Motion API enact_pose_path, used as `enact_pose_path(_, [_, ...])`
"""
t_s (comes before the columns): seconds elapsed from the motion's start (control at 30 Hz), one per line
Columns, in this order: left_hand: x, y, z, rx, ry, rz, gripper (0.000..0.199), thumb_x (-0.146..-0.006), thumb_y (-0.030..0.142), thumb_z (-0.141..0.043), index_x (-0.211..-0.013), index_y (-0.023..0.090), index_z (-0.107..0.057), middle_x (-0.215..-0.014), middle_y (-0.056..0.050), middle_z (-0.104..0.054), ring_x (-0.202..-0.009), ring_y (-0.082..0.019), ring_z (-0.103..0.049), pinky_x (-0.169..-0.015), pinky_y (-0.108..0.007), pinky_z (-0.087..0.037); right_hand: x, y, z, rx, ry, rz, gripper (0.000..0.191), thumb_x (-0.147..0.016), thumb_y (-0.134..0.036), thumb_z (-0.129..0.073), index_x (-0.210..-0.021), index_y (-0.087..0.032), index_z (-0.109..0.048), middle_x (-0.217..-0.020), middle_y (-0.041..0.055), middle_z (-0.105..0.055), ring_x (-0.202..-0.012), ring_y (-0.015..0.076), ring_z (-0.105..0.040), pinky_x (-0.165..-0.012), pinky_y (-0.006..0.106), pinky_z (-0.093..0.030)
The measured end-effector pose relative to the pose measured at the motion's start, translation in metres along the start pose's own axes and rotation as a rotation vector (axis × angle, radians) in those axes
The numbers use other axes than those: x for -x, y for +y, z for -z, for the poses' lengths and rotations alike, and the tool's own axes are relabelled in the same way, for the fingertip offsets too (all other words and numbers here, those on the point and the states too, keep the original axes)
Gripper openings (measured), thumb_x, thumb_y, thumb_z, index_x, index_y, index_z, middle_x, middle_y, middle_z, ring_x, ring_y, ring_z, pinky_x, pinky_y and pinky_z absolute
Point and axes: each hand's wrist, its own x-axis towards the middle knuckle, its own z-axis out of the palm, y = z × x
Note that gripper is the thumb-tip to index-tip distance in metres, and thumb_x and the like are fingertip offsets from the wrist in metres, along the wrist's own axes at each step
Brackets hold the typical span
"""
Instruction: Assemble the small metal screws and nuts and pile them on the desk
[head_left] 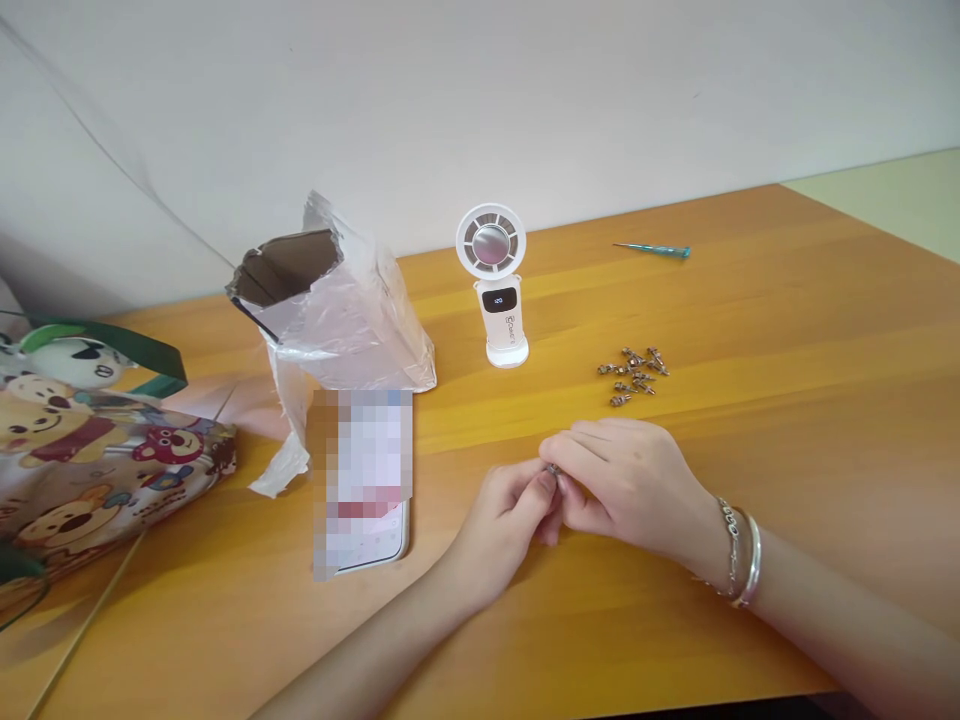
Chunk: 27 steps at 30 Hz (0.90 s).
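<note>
My left hand [517, 510] and my right hand [626, 475] meet above the table's near half, fingers closed in a pinch. Between their fingertips shows a small dark metal fitting [553, 470], mostly covered by the fingers. Both hands grip it. Beyond my right hand lies a loose pile of several similar small metal fittings [634, 378], short and stepped like screws or connectors; their exact kind is too small to make out. A bracelet and a bangle [750, 560] circle my right wrist.
A white handheld fan [502, 315] stands upright behind the hands. At the back right lies a small teal screwdriver [664, 250]. To the left are an open box in white plastic wrap [360, 330], a phone [375, 555] partly blurred out, and a cartoon-print bag [112, 450].
</note>
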Motion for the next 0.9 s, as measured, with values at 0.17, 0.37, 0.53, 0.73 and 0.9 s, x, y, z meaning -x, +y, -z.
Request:
enact_pose_path(0.17, [0.0004, 0.0014, -0.0011, -0.018, -0.016, 0.025, 0.036, -0.088, 0.026, -0.029, -0.055, 0.017, -0.039, -0.049, 0.003, -0.041, -0.050, -0.010, -0.036, -0.053, -0.022, -0.030, 0.0012, 0.0011, 0.0009, -0.009, -0.034, 0.028, 0.019, -0.078, -0.014, -0.039, -0.064, -0.018, -0.051, -0.053, -0.0034, -0.051, -0.049, 0.0098, -0.039, -0.049, 0.024, -0.025])
enact_pose_path(0.37, [0.0011, 0.0014, 0.0002, -0.016, -0.015, 0.028, 0.036, -0.087, 0.030, -0.030, -0.054, 0.018, -0.037, -0.049, 0.003, -0.040, -0.050, -0.010, -0.036, -0.053, -0.023, -0.030, 0.0030, 0.0022, -0.0006, -0.033, -0.019, 0.005, 0.017, -0.077, -0.013, -0.040, -0.066, -0.019, -0.051, -0.054, -0.0033, -0.054, -0.048, 0.0098, -0.042, -0.049, 0.024, -0.027])
enact_pose_path(0.53, [0.0024, 0.0009, 0.0018, 0.063, -0.020, 0.035, 0.033, -0.085, 0.027, -0.030, -0.054, 0.019, -0.030, -0.048, 0.003, -0.041, -0.050, -0.011, -0.037, -0.056, -0.024, -0.033, 0.0053, 0.0065, 0.0041, -0.322, -0.213, -0.153, 0.015, -0.078, -0.015, -0.043, -0.087, -0.021, -0.052, -0.069, -0.0041, -0.063, -0.058, 0.0086, -0.055, -0.052, 0.020, -0.033])
enact_pose_path(0.73, [0.0031, -0.0006, 0.0020, 0.037, -0.070, 0.042, 0.034, -0.084, 0.029, -0.031, -0.052, 0.019, -0.033, -0.048, 0.002, -0.042, -0.050, -0.011, -0.038, -0.057, -0.024, -0.034, 0.0049, 0.0090, 0.0079, -0.388, -0.290, -0.162, 0.013, -0.071, -0.015, -0.045, -0.082, -0.022, -0.047, -0.065, -0.0062, -0.060, -0.056, 0.0078, -0.055, -0.052, 0.019, -0.033])
enact_pose_path(0.9, [0.0031, 0.0002, 0.0017, -0.002, -0.113, 0.087, 0.034, -0.082, 0.029, -0.031, -0.051, 0.018, -0.039, -0.046, 0.002, -0.043, -0.047, -0.010, -0.038, -0.051, -0.023, -0.032, 0.0037, 0.0065, 0.0076, -0.278, -0.294, -0.111, 0.011, -0.062, -0.017, -0.043, -0.072, -0.022, -0.042, -0.056, -0.0057, -0.053, -0.048, 0.0094, -0.045, -0.047, 0.021, -0.027])
